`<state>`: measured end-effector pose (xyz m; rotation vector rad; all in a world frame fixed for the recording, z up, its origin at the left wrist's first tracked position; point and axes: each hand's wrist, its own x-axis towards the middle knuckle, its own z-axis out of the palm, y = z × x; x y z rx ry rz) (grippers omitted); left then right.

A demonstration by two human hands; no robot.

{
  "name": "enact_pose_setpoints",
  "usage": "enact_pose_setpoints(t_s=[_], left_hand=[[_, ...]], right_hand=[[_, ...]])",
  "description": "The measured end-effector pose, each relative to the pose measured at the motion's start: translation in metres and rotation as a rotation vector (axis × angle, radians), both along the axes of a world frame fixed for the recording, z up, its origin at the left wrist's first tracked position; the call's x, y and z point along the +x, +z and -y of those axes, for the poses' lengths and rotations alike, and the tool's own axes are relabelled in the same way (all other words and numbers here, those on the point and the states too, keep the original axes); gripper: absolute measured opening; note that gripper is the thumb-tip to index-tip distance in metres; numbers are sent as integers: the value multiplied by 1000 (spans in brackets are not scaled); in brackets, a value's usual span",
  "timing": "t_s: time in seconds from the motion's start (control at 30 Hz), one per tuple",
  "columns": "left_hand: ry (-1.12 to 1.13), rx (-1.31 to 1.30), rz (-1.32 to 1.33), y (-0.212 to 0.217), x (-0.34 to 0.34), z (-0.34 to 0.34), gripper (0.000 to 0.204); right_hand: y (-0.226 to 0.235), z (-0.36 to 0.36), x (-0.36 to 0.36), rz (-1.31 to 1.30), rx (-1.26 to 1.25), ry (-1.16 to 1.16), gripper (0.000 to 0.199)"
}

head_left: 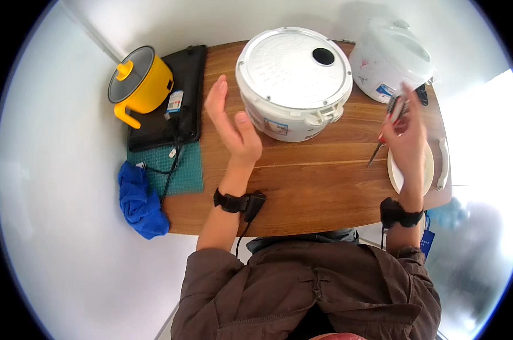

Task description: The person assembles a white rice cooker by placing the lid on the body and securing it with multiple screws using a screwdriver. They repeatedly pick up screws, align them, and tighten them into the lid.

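Note:
A large round white appliance [293, 73], which looks like an upturned rice cooker, stands at the middle back of the wooden table. Its top face carries small screws round the edge and a dark round spot. My left hand [234, 124] is raised at its left side, fingers stretched and holding nothing. Over at the right, my right hand [408, 133] grips a screwdriver [376, 148] with a red and dark handle, its metal tip pointing down toward the table. Under that hand lies a pale oval dish or lid [393, 173], partly covered by my wrist.
A white flowered rice cooker [389, 59] stands at the back right. A curved white handle [442, 164] lies by the right edge. On the left, a yellow pot [149, 85] sits on a black hotplate [194, 73], near a green mat [185, 170] and a blue cloth [140, 201].

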<state>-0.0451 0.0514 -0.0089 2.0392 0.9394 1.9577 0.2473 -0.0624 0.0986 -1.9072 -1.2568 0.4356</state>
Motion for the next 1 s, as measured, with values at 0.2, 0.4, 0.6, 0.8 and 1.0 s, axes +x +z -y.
enact_pose_setpoints(t_s=[0.2,0.4,0.6,0.8,1.0], left_hand=[[31,152,-43,56,5,-16,38],[-117,154,10,69,23,-27,24],[-172,38,-2,43,25,-26,22],[-224,144,38,33,29,-34,21],[-194,162,-18,35,26,-34,21]], right_hand=[[57,-31,22,138,837,222,69],[82,-62,4,225,903,253,69],[71,-101,-6,136,1021,506,82],[59,-108,0,121,1021,416,80],[56,-108,-6,112,998,390,78]])
